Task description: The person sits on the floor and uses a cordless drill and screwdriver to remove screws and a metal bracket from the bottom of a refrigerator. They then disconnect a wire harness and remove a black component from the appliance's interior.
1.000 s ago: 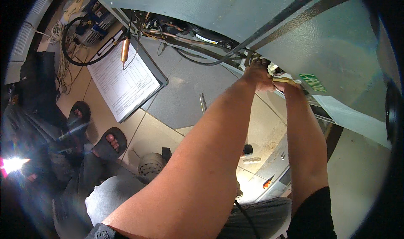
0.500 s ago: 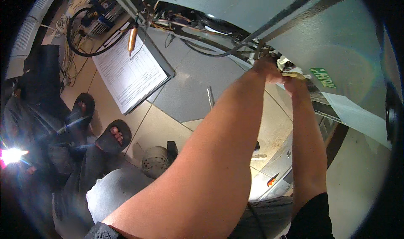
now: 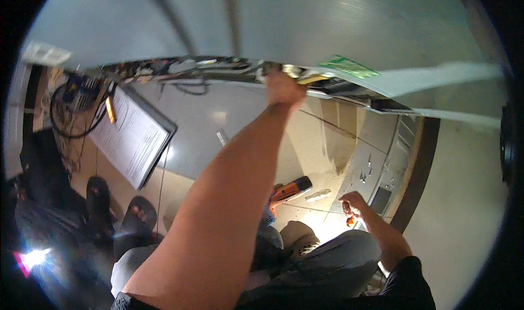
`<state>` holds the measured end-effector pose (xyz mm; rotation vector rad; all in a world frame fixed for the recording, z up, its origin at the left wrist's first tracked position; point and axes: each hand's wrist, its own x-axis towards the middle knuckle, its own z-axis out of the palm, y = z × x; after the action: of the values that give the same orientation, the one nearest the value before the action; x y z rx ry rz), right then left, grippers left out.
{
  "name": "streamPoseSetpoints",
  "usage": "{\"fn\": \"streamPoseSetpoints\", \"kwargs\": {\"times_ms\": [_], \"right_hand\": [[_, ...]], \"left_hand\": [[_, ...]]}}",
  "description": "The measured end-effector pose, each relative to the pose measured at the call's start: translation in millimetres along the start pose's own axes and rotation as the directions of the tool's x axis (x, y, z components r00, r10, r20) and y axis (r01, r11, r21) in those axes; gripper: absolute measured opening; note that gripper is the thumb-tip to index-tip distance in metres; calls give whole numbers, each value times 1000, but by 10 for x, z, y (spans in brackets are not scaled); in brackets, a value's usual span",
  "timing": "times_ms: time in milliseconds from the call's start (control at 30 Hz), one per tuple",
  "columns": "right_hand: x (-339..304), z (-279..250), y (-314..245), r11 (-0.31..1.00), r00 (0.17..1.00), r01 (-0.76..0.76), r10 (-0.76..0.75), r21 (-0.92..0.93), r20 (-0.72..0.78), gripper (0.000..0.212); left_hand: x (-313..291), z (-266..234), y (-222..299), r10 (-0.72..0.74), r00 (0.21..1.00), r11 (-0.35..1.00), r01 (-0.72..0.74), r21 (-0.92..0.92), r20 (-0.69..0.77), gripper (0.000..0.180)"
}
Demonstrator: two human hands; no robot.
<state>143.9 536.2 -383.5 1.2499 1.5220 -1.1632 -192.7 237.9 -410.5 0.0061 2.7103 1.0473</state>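
My left hand reaches into the low opening along the bottom of a large grey metal cabinet. Its fingers are hidden among wires and pale parts, beside a yellow strip. My right hand is low on the right, above the floor, with its fingers curled; whatever they hold is too small to make out. Just below it is a small orange item. An orange and black power tool is on the floor beyond my left forearm, partly covered by it.
A clipboard with printed sheets lies on the floor at left, an orange-handled tool on it. A black hose curves nearby. Another person's sandalled feet are at lower left. Small metal pieces lie near a wooden edge.
My right hand has left the cabinet opening and come down toward the small orange item. My left hand stays at the opening. The view has turned, and the power tool now shows.
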Motion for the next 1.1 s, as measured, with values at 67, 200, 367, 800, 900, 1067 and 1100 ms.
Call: {"fn": "streamPoseSetpoints", "kwargs": {"times_ms": [67,200,367,800,900,1067,1100], "right_hand": [[66,48,438,886,983,-168,184,431,6,41],[389,408,992,653,998,62,-42,755,-45,36],[492,543,1065,608,973,215,-63,764,-223,35],[371,571,809,671,966,105,107,734,-236,37],[346,555,790,656,977,102,77,747,-200,37],[327,548,774,682,972,129,55,720,-226,26],[322,554,777,696,972,125,56,707,-227,22]], "left_hand": [[20,96,-9,-118,993,983,114,-144,-15,80],[-2,166,-62,6,974,994,-31,-108,-228,74],[6,-146,-180,191,978,977,-197,-85,-81,47],[-109,-526,-253,351,911,782,-413,466,219,40],[43,-559,-295,453,871,735,-485,473,188,36],[135,-470,-324,325,922,820,-386,423,211,31],[114,-456,-328,314,925,822,-378,426,214,32]]}}
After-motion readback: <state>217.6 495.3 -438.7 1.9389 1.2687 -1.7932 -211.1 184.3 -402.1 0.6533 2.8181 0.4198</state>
